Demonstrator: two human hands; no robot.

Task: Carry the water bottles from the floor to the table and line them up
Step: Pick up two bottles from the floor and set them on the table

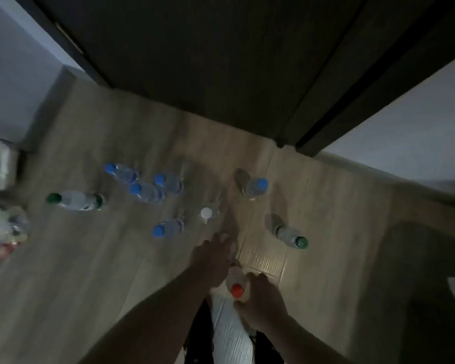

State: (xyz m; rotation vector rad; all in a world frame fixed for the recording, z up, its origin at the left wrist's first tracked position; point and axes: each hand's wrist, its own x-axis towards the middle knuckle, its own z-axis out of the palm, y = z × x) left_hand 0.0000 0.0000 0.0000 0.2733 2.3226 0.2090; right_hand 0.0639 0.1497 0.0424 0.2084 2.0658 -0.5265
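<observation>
Our right hand [260, 298] grips the orange-capped bottle [237, 286]; our left hand [212, 254], fingers spread, reaches toward the white-capped bottle [207, 214] on the floor [90, 258].

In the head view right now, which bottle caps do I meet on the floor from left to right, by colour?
green-capped bottle → four blue-capped bottles, clustered, their order unclear → white-capped bottle → blue-capped bottle by the door → second green-capped bottle.

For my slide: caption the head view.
Right hand grips an orange-capped clear plastic bottle; left hand reaches toward a white-capped one.
</observation>
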